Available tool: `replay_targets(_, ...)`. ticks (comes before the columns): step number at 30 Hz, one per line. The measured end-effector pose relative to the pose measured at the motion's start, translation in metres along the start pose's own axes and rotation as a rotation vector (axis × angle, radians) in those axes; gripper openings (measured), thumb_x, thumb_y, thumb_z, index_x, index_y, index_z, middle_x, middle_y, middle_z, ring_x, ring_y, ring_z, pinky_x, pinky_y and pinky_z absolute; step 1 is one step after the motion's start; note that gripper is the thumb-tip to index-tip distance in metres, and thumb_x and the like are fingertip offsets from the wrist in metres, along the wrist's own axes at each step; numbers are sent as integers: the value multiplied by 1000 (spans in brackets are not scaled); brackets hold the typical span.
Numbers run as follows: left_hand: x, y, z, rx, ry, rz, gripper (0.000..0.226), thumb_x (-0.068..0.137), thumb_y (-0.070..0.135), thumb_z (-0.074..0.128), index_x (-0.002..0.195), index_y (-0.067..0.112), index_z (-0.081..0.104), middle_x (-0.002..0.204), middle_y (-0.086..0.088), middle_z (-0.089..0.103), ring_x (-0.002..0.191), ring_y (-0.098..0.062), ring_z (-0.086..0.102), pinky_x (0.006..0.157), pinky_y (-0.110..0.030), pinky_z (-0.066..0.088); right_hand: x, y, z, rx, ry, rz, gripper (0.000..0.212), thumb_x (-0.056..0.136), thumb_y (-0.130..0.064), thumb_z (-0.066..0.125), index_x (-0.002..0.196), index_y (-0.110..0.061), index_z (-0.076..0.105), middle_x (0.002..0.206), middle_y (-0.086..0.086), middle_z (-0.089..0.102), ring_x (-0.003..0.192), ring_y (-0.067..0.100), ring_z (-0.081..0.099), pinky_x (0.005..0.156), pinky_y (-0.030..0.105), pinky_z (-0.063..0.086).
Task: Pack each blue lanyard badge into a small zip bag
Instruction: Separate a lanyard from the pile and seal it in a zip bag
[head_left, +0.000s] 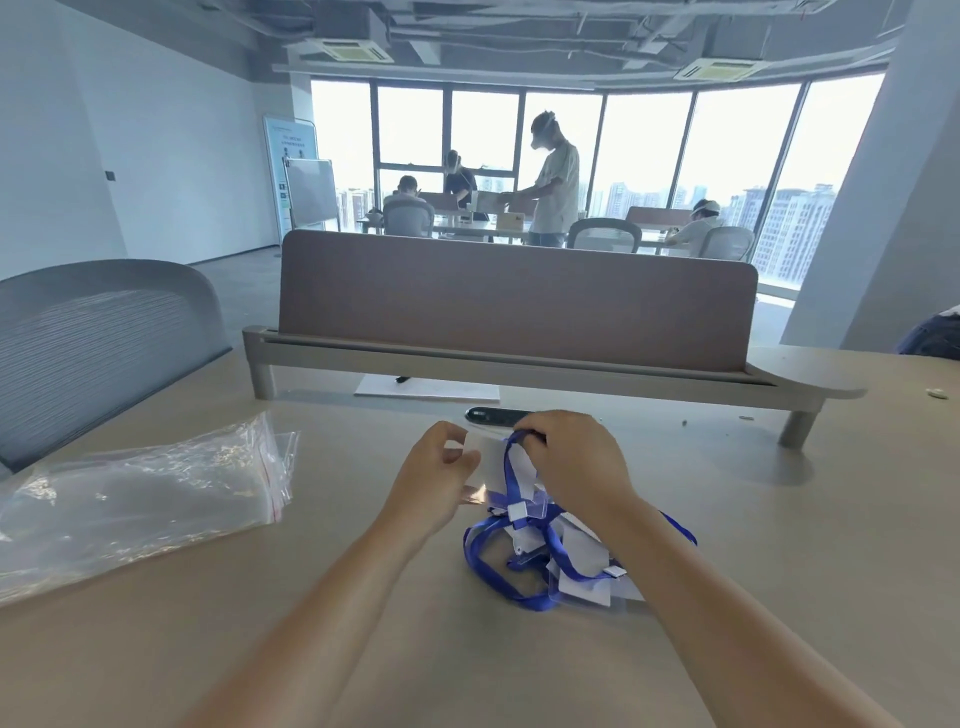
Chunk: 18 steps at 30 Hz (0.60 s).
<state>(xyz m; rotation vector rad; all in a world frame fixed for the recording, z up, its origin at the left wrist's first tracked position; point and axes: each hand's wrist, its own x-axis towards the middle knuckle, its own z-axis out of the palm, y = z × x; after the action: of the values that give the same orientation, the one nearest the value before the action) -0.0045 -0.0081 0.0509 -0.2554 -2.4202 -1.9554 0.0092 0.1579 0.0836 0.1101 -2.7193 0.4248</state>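
Our right hand (571, 462) hides its own fingertips. Still, we can see the fingers curl over the top of the blue strap (511, 470) and hold it. A dark thing (491, 415) on the table (779, 519) is half hidden behind both hands, and we cannot tell what it is. A shiny bit (475, 493) under our left hand (441, 467) is hard to make out too. The pile (545, 566) of badges is a tangle of blue and white. Our right arm covers part of it, so we cannot count them.

Our left hand is lifted with its fingers bent. Thumb and fingers pinch the left side of a white badge (491, 460). Our right hand is just beside it, with its back up. The badge hangs in the air between the two hands, over the far side of the pile. The pile lies in the middle of the table. The bags (140, 493) lie in a stack near the left edge, well apart from the pile.
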Motion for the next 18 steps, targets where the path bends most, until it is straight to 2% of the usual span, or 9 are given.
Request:
replay_targets(3, -6, 5, 5, -57, -46, 23, 15, 99, 28, 56, 108, 15, 54, 100, -4, 66, 75, -19, 74, 61, -22, 58, 5, -6, -2, 57, 9, 31, 29, 101, -24, 43, 110, -30, 69, 106, -5, 71, 86, 14, 61, 79, 31, 57)
replay_targets(5, -7, 6, 7, -56, -66, 21, 20, 92, 30, 66, 104, 16, 56, 96, -3, 70, 75, -15, 73, 68, -32, 62, 8, -6, -1, 83, 16, 49, 25, 99, -25, 45, 107, -29, 69, 102, -6, 70, 83, 13, 61, 76, 31, 57)
replay_targets(7, -6, 5, 8, 12, -71, 14, 24, 85, 28, 75, 99, 21, 57, 95, -4, 73, 83, -20, 73, 77, -43, 61, 10, -8, -1, 107, 34, 60, 21, 98, -27, 48, 105, -29, 69, 99, -6, 70, 81, 13, 60, 73, 29, 56)
replay_targets(8, -6, 5, 8, 31, -69, 6, 25, 83, 26, 76, 98, 21, 56, 95, -5, 74, 84, -22, 73, 77, -44, 61, 10, -8, -1, 115, 44, 62, 20, 98, -28, 49, 104, -28, 68, 98, -7, 70, 80, 13, 60, 72, 29, 55)
replay_targets(12, -5, 4, 4, 34, -49, -9, 23, 88, 17, 70, 105, 12, 56, 100, -9, 71, 73, -12, 71, 57, -22, 58, 10, -6, -2, 153, 45, 84, 18, 98, -31, 53, 104, -26, 69, 96, -8, 67, 82, 14, 61, 72, 27, 53)
replay_targets(14, -3, 2, -1, 43, -57, -6, 26, 89, 19, 70, 110, 13, 56, 108, -11, 69, 80, -20, 71, 56, -23, 56, 11, -2, -5, 201, 46, 96, 15, 95, -32, 57, 101, -27, 70, 93, -11, 67, 82, 12, 61, 73, 29, 54)
replay_targets(16, -2, 3, -7, 20, -78, -15, 31, 87, 21, 71, 114, 14, 57, 113, -11, 68, 89, -26, 71, 62, -30, 59, 13, 3, -9, 306, 19, 97, 9, 92, -29, 64, 95, -27, 72, 87, -13, 67, 80, 9, 61, 70, 25, 52)
replay_targets(18, -1, 3, -15, -62, -116, -20, 29, 88, 18, 70, 115, 12, 59, 104, -8, 73, 87, -24, 72, 67, -35, 62, 11, 8, -16, 457, -73, 88, 5, 91, -23, 67, 93, -25, 72, 81, -12, 68, 74, 7, 60, 67, 21, 47)
